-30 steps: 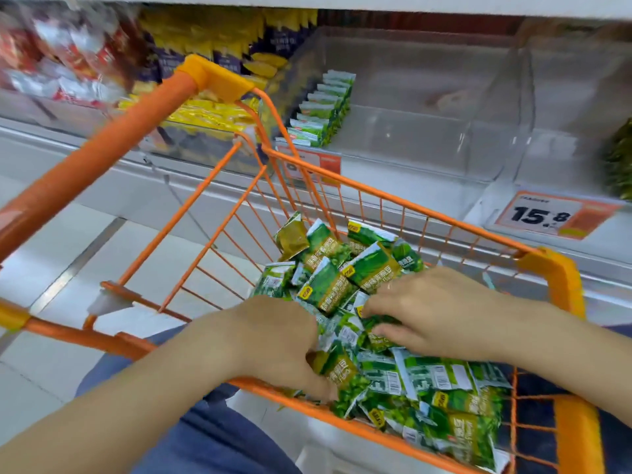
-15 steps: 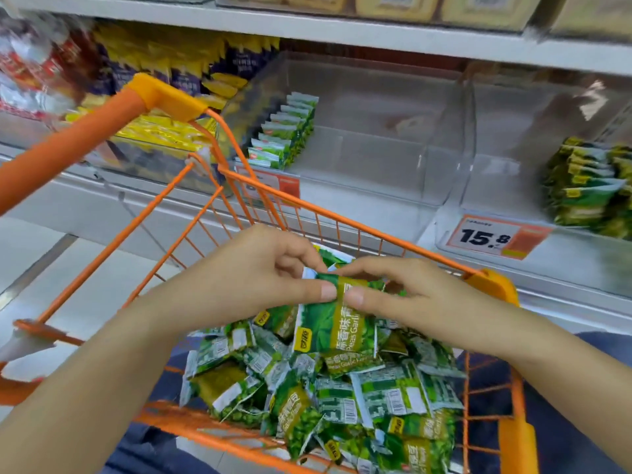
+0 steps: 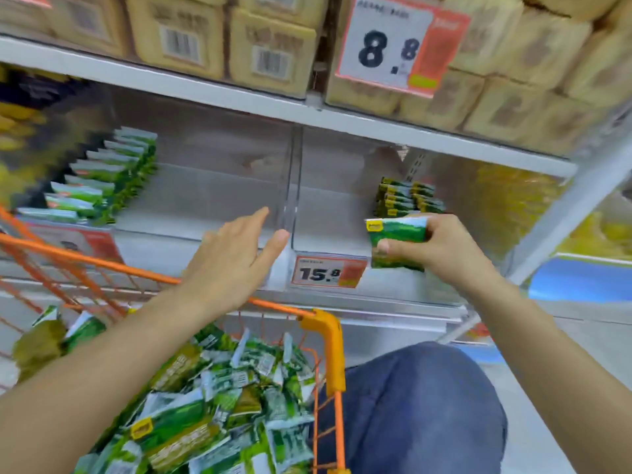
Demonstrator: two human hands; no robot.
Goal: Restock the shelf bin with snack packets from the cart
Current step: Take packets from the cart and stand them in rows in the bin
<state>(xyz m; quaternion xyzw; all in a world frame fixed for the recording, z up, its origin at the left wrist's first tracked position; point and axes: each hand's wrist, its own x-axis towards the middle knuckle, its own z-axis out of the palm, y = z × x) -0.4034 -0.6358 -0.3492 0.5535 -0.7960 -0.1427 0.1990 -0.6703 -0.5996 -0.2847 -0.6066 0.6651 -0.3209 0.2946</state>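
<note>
My right hand [image 3: 441, 249] grips a green snack packet [image 3: 398, 239] and holds it up at the front of the right clear shelf bin [image 3: 328, 213]. That bin holds a small row of matching packets [image 3: 407, 198] toward its back right. My left hand [image 3: 236, 258] is raised with fingers straight, empty, in front of the divider between the two bins. Below, the orange cart [image 3: 325, 340] is heaped with several green packets [image 3: 212, 401].
The left clear bin [image 3: 212, 196] has a row of green-and-white packets [image 3: 102, 176] along its left side. A 15.8 price tag [image 3: 326, 271] sits on the shelf edge. Tan boxes [image 3: 270, 46] and an 8.8 tag [image 3: 400, 46] fill the upper shelf. My knee in blue jeans [image 3: 420, 405] is beside the cart.
Both hands lifted out of the cart toward the shelf. The left hand let go of the packet, and the right hand carried it up to the right bin.
</note>
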